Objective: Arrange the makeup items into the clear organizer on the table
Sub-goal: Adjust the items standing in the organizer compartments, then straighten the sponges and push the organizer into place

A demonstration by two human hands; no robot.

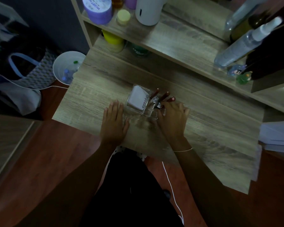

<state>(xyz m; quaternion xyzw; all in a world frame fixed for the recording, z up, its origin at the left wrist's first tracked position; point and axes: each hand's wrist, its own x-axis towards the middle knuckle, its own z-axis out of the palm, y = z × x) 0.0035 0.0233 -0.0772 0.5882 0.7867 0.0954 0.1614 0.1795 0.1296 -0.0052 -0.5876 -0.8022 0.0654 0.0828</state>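
Note:
The clear organizer [148, 110] stands in the middle of the wooden table [92, 82]. A white box printed "4u2skin" [138, 99] fills its left compartment. Three dark red lipstick tubes [165, 96] lean out of its right side, next to a silver-capped item [155, 100]. My left hand [114, 122] lies flat on the table just left of the organizer, fingers apart, holding nothing. My right hand [172, 119] is against the organizer's right side, its fingertips curled at a small dark and silver item [159, 106]; whether it grips that item is hidden.
A shelf unit at the back carries a purple tub [97, 9], a yellow-capped jar [123, 16], a white bottle [148, 9] and clear spray bottles [243, 45]. A white bin [66, 67] stands left of the table. White paper [277, 136] lies at the right edge.

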